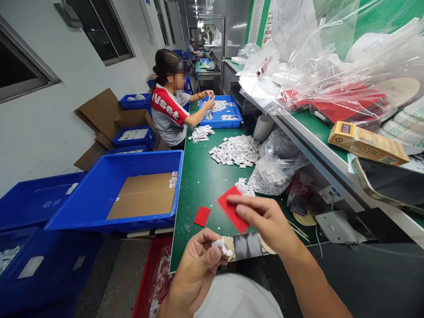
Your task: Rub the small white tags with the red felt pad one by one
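Between the thumb and fingers of my left hand is a small white plastic part, partly hidden by the fingertips. My right hand pinches a flat red square by its edge, slightly blurred, above the green tabletop. A second red square lies flat on the table, left of the held one. Below the right hand, a strip with dark, shiny sections and pale round pieces runs along the table's front edge.
A pile of small white parts and a clear bag of them lie farther back. At left stands a blue bin with cardboard inside. A co-worker sits behind a blue tray. A cluttered shelf overhangs the right side.
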Available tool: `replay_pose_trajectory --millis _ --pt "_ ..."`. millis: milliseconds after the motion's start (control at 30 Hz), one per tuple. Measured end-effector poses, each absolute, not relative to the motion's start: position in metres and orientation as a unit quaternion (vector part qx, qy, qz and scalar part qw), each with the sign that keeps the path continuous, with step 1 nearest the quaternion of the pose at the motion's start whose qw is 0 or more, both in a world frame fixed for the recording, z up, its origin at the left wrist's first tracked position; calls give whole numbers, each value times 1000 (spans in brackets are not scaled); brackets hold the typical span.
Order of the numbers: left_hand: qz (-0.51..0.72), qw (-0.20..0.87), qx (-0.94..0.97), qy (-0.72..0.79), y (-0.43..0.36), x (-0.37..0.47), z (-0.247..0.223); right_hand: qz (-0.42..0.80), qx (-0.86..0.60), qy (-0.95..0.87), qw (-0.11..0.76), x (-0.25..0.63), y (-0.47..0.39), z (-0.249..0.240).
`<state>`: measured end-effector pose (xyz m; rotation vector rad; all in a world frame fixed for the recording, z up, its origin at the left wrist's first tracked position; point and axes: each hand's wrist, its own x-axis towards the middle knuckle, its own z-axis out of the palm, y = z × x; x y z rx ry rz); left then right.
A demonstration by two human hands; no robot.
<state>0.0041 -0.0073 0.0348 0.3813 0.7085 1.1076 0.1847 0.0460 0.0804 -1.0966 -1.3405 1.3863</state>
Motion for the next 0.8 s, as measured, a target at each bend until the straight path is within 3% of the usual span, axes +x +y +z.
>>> replay_pose_trajectory --millis 67,300,433,600,667,800 --pt "520 769 185 322 -8 2 36 590 -414 -561 408 182 49 83" --pt "566 706 265 334 -7 -1 30 623 -409 -520 418 175 53 83" --pt "676 433 481 353 -6 -6 26 583 -468 -379 546 175 56 76" --pt "639 80 644 414 -6 -14 27 705 -347 -226 576 174 33 72" --pt "617 0 677 401 -5 -15 29 757 -277 -236 543 172 21 69" --pt "599 -50 707 373 -4 -14 33 787 -228 -294 492 169 7 65"
